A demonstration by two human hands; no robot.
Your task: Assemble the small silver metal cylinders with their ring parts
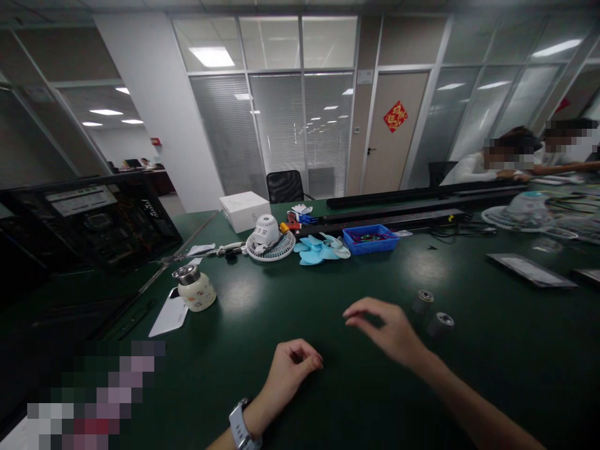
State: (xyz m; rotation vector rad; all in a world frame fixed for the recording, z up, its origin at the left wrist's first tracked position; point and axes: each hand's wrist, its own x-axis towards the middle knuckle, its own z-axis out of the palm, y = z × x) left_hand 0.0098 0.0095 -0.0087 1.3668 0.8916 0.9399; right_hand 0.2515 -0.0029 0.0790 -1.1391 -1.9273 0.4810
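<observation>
Left hand (293, 367) and right hand (389, 328) held over green tabletop (262, 325); two metallic cylinders (441, 324) placed just beside the right.
Right thumb and fingertips kept slightly apart; left fingers curled, tip contact can't be told. Gold characters printed on red diamond sign (395, 117); blue plastic tray (372, 246) filled with small coloured parts.

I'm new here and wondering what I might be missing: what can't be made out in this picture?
All in the head view:
- Whether the left hand holds anything small: its own curled fingers hide the palm.
- Part of the white flat object: hidden by the cream bottle.
- The pieces in the blue tray: too small and jumbled to name.
- The lower-left corner: masked by pixelation.
- The right forearm: cut off by the bottom edge.
</observation>
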